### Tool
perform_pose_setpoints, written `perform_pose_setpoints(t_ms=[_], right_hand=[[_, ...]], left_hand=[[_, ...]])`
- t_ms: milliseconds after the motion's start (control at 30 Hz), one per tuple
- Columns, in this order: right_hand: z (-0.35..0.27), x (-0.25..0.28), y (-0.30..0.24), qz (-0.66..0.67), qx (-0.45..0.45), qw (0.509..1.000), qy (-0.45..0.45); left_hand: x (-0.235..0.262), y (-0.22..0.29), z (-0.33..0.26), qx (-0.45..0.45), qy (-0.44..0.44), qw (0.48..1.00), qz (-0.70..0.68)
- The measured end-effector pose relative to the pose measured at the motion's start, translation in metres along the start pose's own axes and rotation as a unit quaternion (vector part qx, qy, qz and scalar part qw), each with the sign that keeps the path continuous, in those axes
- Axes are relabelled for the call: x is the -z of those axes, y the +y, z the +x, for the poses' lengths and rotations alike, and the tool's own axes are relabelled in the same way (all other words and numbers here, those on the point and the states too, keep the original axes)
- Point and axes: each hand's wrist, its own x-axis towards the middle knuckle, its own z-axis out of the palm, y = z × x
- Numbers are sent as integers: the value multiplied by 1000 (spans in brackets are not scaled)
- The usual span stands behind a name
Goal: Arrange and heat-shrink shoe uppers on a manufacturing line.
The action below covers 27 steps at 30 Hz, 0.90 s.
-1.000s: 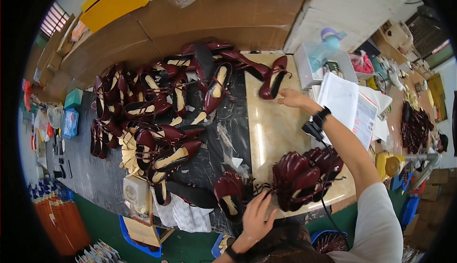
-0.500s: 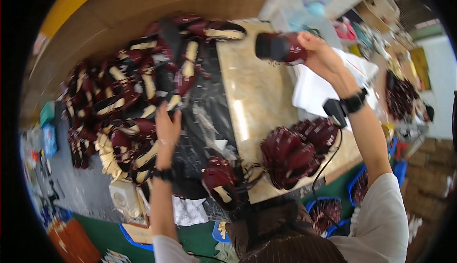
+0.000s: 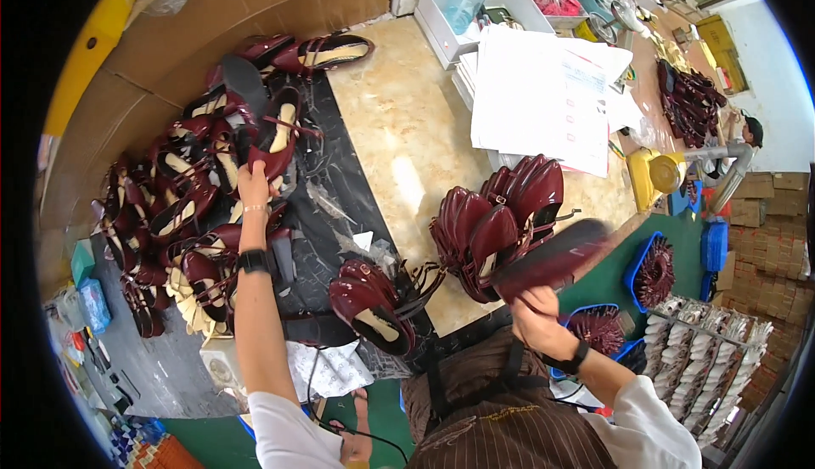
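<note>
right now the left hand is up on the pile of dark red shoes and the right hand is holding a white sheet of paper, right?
Not quite. In the head view the right hand grips a dark red shoe, not paper; the white sheets lie untouched on the table. The left hand is indeed up on the pile of dark red shoes.

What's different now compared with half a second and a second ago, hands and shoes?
The right hand has come back from the far end of the bench to the near edge, gripping the dark red shoe it picked up there. The left hand has reached further out and closed on a shoe in the big shoe pile. The stacked shoes and papers stayed put.
</note>
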Motion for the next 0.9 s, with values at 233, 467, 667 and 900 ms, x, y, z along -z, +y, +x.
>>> perform_pose_setpoints(t_ms=[233,467,667,900], right_hand=[[-33,-50,18,-40,-77,993,-76],[-26,1,-28,45,-133,990,-21],[16,53,-93,302,26,932,-196],[-3,8,-103,317,52,882,-346]], left_hand=[[108,61,-223,-43,12,997,-68],[199,85,-398,-27,23,990,-138],[171,116,-418,77,-297,952,10],[111,67,-393,14,-273,936,-221]])
